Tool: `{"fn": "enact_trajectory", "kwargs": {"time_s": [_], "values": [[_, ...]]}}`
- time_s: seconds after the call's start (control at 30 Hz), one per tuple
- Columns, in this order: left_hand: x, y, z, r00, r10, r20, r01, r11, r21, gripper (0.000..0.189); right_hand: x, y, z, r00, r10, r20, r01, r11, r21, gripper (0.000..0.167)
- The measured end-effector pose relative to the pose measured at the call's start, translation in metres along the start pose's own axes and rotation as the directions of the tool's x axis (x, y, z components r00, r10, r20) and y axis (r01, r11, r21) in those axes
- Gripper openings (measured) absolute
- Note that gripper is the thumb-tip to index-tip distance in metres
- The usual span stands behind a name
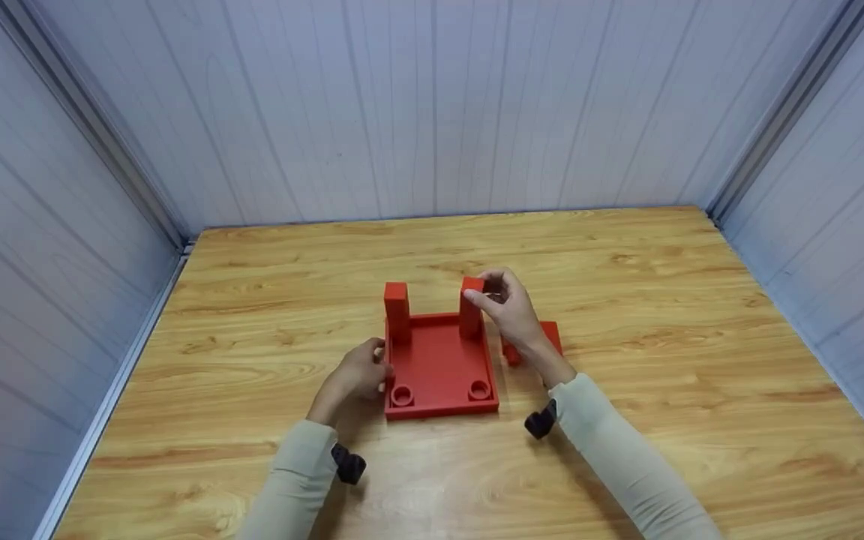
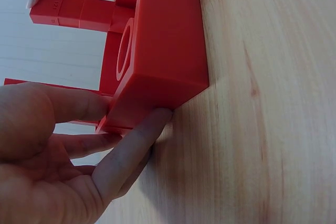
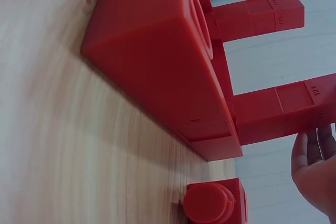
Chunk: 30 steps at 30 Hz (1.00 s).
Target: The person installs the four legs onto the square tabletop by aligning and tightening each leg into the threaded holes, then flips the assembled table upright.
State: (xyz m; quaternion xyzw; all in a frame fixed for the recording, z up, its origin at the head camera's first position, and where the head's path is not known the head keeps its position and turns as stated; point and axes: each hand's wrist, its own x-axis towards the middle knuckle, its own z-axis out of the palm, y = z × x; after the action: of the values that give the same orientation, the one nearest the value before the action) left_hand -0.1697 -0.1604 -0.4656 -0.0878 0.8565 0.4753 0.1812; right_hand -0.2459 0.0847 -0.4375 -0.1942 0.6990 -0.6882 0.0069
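A red square tray (image 1: 441,375) with a low rim lies on the table, with round sockets (image 1: 480,390) in its two near corners. Square red posts stand upright at its far corners, a left post (image 1: 397,309) and a right post (image 1: 469,319). My left hand (image 1: 359,369) holds the tray's left wall, thumb at the rim and fingers against the outer side. With thumb and fingers, my right hand (image 1: 513,309) grips the top of the right post. Raised numbers mark both posts in the right wrist view. How the posts' lower ends sit is hidden.
Right of the tray, partly under my right forearm, lies more red material (image 1: 550,335); in the right wrist view it shows as a block with a round peg (image 3: 207,203). The wooden table (image 1: 289,285) meets pale panel walls (image 1: 432,112) at the back and sides.
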Motion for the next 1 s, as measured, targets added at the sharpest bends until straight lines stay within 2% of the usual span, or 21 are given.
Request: {"fn": "enact_trajectory", "kwargs": {"time_s": [0.2, 0.3, 0.43, 0.6, 0.9, 1.0], "values": [[0.001, 0.001, 0.0, 1.0, 0.001, -0.004, -0.001, 1.0, -0.001, 0.053, 0.0, -0.001, 0.002, 1.0, -0.006, -0.02, 0.006, 1.0, -0.017, 0.037], [0.001, 0.001, 0.0, 1.0, 0.004, -0.01, -0.004, 1.0, -0.003, 0.052, 0.004, 0.008, 0.001, 0.999, -0.014, -0.028, 0.014, 1.0, -0.019, 0.039], [0.001, 0.001, 0.0, 1.0, 0.008, -0.016, -0.008, 1.0, -0.002, 0.051, 0.009, 0.023, 0.0, 0.998, -0.023, -0.053, 0.023, 1.0, 0.001, 0.035], [0.0, 0.001, 0.001, 1.0, 0.016, -0.017, -0.015, 1.0, 0.009, 0.051, 0.012, 0.025, 0.0, 0.996, -0.041, -0.077, 0.045, 0.998, 0.044, 0.025], [-0.001, 0.0, 0.001, 0.999, 0.039, -0.029, -0.038, 0.999, 0.026, 0.048, 0.013, 0.02, -0.005, 0.997, 0.027, 0.078, -0.041, 0.982, 0.183, 0.035], [-0.002, 0.0, 0.0, 0.999, 0.04, -0.031, -0.039, 0.999, 0.027, 0.049, 0.014, 0.019, -0.005, 0.995, 0.031, 0.094, -0.05, 0.977, 0.206, 0.035]]}}
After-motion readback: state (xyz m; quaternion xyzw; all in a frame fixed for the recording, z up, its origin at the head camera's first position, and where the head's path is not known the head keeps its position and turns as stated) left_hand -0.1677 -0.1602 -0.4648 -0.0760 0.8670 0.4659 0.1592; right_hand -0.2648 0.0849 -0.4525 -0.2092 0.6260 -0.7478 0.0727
